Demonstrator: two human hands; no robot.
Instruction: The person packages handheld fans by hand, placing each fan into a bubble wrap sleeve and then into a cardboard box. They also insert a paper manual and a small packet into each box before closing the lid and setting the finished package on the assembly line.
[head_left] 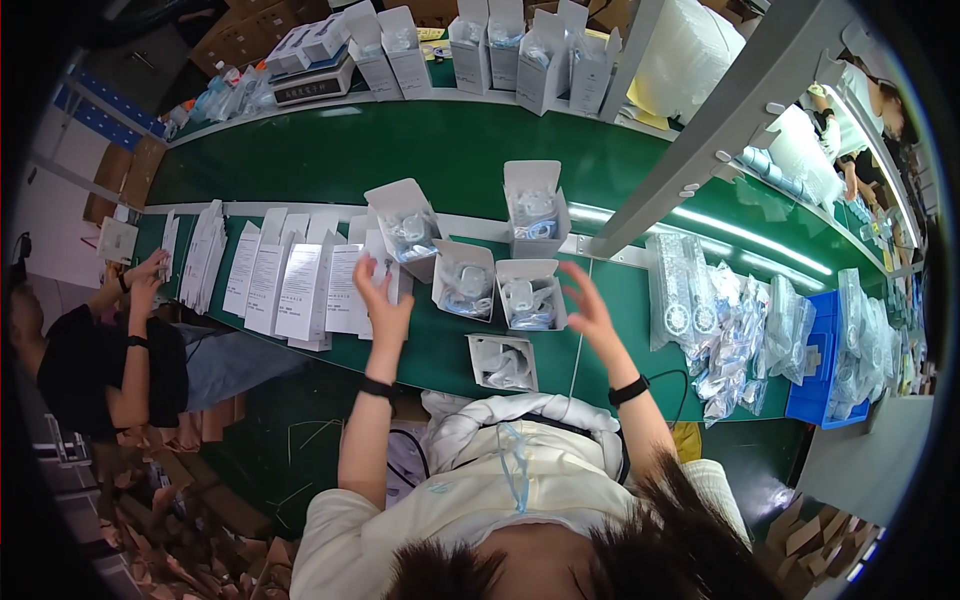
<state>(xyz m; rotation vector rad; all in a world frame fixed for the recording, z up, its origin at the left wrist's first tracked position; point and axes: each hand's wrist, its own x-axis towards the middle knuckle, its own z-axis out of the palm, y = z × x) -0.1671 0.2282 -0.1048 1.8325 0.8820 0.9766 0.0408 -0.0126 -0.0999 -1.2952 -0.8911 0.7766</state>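
Note:
Several open white cartons stand in a cluster on the green bench in front of me. A carton at centre left and another carton to its right hold bagged white and blue parts. Behind them are a back left carton and a back right carton. Closest to my body, a smaller carton holds clear bagged contents. My left hand is raised with fingers apart beside a row of printed white cartons. Just right of the centre carton, my right hand is spread, holding nothing.
Bagged round white parts and small packets lie at the right, near a blue bin. Filled cartons line the back shelf. A slanted metal post rises behind my right hand. A co-worker works at far left.

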